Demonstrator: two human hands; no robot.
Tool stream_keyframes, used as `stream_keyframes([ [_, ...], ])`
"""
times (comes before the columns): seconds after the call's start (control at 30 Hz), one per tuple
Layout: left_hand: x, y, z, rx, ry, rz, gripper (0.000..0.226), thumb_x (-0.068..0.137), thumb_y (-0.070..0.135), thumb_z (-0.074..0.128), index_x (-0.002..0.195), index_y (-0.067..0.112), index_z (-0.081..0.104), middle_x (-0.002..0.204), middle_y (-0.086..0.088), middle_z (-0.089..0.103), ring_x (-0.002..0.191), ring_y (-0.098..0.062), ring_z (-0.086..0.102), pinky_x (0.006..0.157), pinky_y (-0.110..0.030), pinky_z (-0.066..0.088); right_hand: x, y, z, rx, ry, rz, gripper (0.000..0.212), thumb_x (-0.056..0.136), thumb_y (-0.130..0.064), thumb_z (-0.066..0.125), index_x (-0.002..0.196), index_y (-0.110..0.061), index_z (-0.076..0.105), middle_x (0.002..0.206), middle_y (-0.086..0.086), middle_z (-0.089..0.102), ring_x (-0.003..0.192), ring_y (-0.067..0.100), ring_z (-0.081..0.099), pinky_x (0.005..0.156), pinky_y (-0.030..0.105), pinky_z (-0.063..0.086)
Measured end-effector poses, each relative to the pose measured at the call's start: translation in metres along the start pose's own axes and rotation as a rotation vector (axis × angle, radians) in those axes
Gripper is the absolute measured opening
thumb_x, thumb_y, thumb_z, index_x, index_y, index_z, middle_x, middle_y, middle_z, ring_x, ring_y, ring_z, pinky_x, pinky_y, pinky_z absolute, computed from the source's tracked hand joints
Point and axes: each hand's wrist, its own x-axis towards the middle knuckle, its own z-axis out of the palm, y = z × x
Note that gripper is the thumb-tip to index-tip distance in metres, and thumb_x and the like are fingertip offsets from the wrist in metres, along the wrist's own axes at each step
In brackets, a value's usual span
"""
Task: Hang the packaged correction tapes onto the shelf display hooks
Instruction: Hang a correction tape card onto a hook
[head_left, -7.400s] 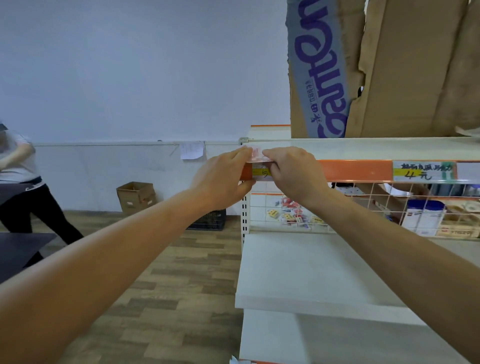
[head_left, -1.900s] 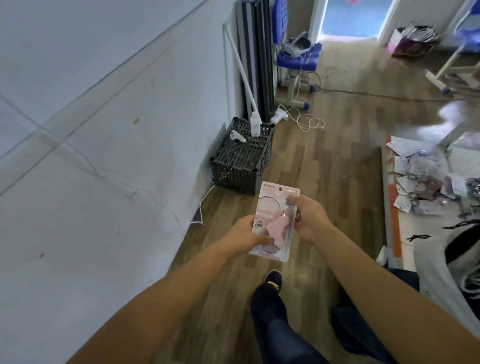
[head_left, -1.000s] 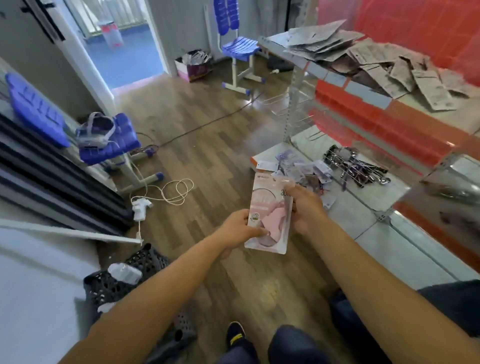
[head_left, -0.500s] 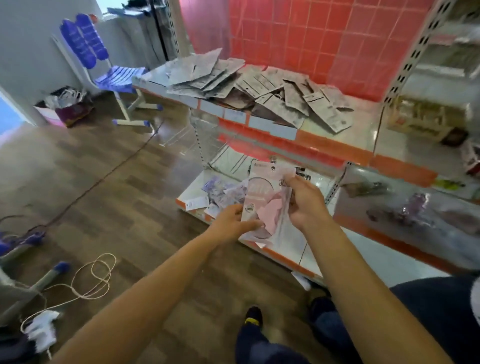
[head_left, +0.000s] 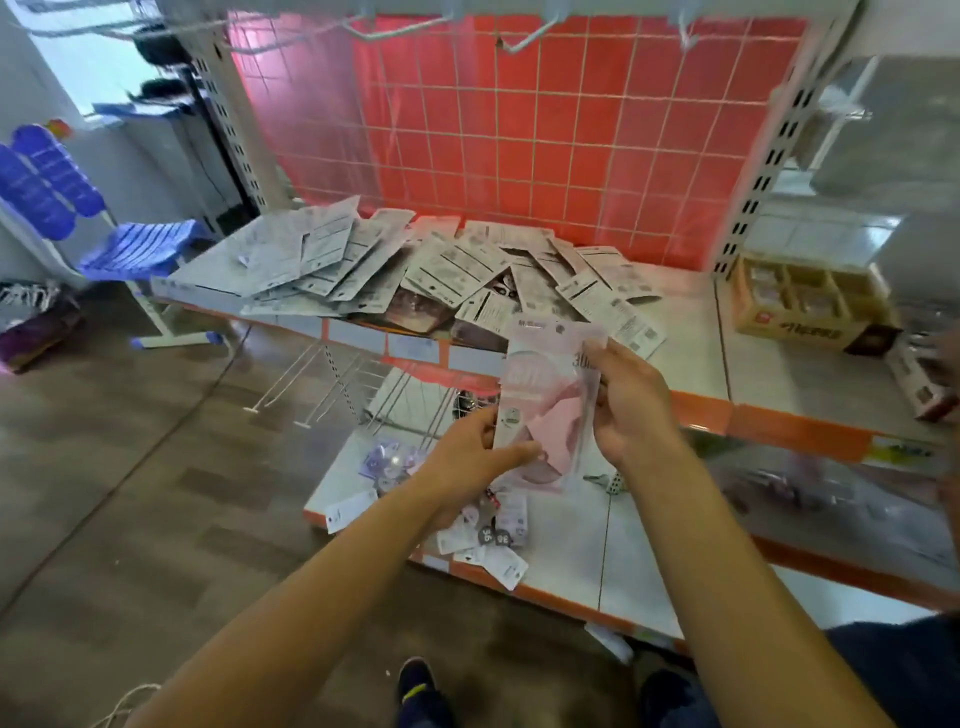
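Packaged correction tape (head_left: 543, 395): light, bendy card, slick blister, I judge.
Grip: left hand (head_left: 467, 457) and right hand (head_left: 631, 402) fingers clamped on its edges.
Hold: I'd leave the top free.

- Blue chair (head_left: 130, 249) with white legs, on wood floor (head_left: 156, 519).
- Just left of chair, low down: purple bundle (head_left: 36, 327), blurred.
- From chair's right foot, slanting toward the near left: thin dark cable (head_left: 171, 421).
- Well in front of chair, at bottom edge: loop of white cord (head_left: 127, 699).
- Far right of chair: cardboard box (head_left: 810, 306) with compartments.
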Motion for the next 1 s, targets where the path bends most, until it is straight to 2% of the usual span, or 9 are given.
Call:
stream_keyframes([
  [0.07, 0.02, 0.01, -0.007, 0.016, -0.035, 0.048, 0.025, 0.085, 0.014, 0.071, 0.104, 0.028, 0.061, 0.106, -0.001, 0.073, 0.101, -0.018, 0.068, 0.097, -0.044, 0.051, 0.011, -0.01, 0.008, -0.016, 0.04, -0.055, 0.012, 0.094, -0.005, 0.054, 0.089, -0.008, 0.065, 0.07, 0.005, 0.066, 0.051, 0.016, 0.059, 0.043, 0.021, 0.048],
  [0.2, 0.059, 0.041, -0.022, 0.053, -0.116, 0.147, 0.026, 0.087, 0.012, 0.069, 0.106, 0.027, 0.059, 0.106, -0.001, 0.072, 0.099, -0.016, 0.068, 0.096, -0.044, 0.052, 0.03, -0.032, 0.026, -0.014, 0.07, -0.202, 0.008, 0.092, -0.013, 0.06, 0.096, -0.008, 0.065, 0.075, 0.011, 0.066, 0.056, 0.028, 0.057, 0.04, 0.025, 0.045],
  [0.3, 0.087, 0.064, -0.031, 0.106, -0.174, 0.259, 0.027, 0.087, 0.015, 0.069, 0.106, 0.03, 0.059, 0.105, -0.001, 0.072, 0.099, -0.017, 0.068, 0.094, -0.046, 0.052, 0.042, -0.051, 0.042, -0.024, 0.115, -0.343, 0.005, 0.09, -0.015, 0.063, 0.089, -0.012, 0.066, 0.07, 0.004, 0.069, 0.057, 0.021, 0.062, 0.051, 0.031, 0.055],
  [0.43, 0.11, 0.093, -0.035, 0.161, -0.214, 0.431, 0.04, 0.079, 0.038, 0.069, 0.116, 0.034, 0.057, 0.11, 0.002, 0.069, 0.105, -0.019, 0.066, 0.094, -0.05, 0.051, 0.05, -0.075, 0.056, 0.033, 0.166, -0.499, 0.005, 0.091, -0.016, 0.062, 0.088, -0.015, 0.065, 0.079, 0.001, 0.07, 0.069, 0.019, 0.065, 0.06, 0.034, 0.057],
  [0.57, 0.12, 0.119, -0.027, 0.229, -0.223, 0.623, 0.041, 0.083, 0.038, 0.065, 0.122, 0.029, 0.056, 0.111, 0.008, 0.067, 0.102, -0.011, 0.065, 0.089, -0.039, 0.054, 0.047, -0.099, 0.059, 0.058, 0.171, -0.645, 0.006, 0.09, -0.016, 0.061, 0.086, -0.016, 0.065, 0.081, 0.001, 0.069, 0.073, 0.017, 0.066, 0.066, 0.036, 0.057],
  [0.67, 0.123, 0.139, -0.017, 0.281, -0.19, 0.725, 0.041, 0.083, 0.039, 0.063, 0.121, 0.027, 0.055, 0.106, 0.011, 0.067, 0.096, -0.006, 0.064, 0.082, -0.033, 0.054, 0.046, -0.12, 0.057, 0.089, 0.143, -0.701, 0.006, 0.091, -0.012, 0.059, 0.089, -0.013, 0.065, 0.081, 0.002, 0.07, 0.067, 0.014, 0.065, 0.06, 0.03, 0.055],
  [0.73, 0.125, 0.149, -0.01, 0.27, -0.178, 0.767, 0.039, 0.085, 0.039, 0.062, 0.12, 0.025, 0.055, 0.104, 0.011, 0.067, 0.093, -0.007, 0.064, 0.079, -0.035, 0.054, 0.046, -0.133, 0.055, 0.075, 0.125, -0.735, 0.008, 0.092, -0.011, 0.058, 0.09, -0.014, 0.065, 0.079, -0.001, 0.071, 0.069, 0.013, 0.066, 0.059, 0.028, 0.055],
  [0.87, 0.131, 0.161, -0.002, 0.245, -0.156, 0.822, 0.036, 0.084, 0.04, 0.064, 0.117, 0.032, 0.052, 0.1, 0.012, 0.066, 0.09, -0.008, 0.063, 0.077, -0.034, 0.054, 0.053, -0.147, 0.052, 0.054, 0.112, -0.795, 0.008, 0.092, -0.012, 0.057, 0.095, -0.014, 0.065, 0.083, -0.001, 0.072, 0.081, 0.018, 0.068, 0.074, 0.038, 0.058],
  [1.0, 0.141, 0.16, -0.001, 0.201, -0.143, 0.797, 0.029, 0.081, 0.045, 0.065, 0.107, 0.038, 0.054, 0.092, 0.008, 0.067, 0.083, -0.017, 0.065, 0.072, -0.045, 0.055, 0.061, -0.148, 0.054, 0.013, 0.099, -0.816, 0.009, 0.091, -0.013, 0.059, 0.096, -0.012, 0.066, 0.086, 0.002, 0.072, 0.083, 0.021, 0.068, 0.074, 0.039, 0.057],
])
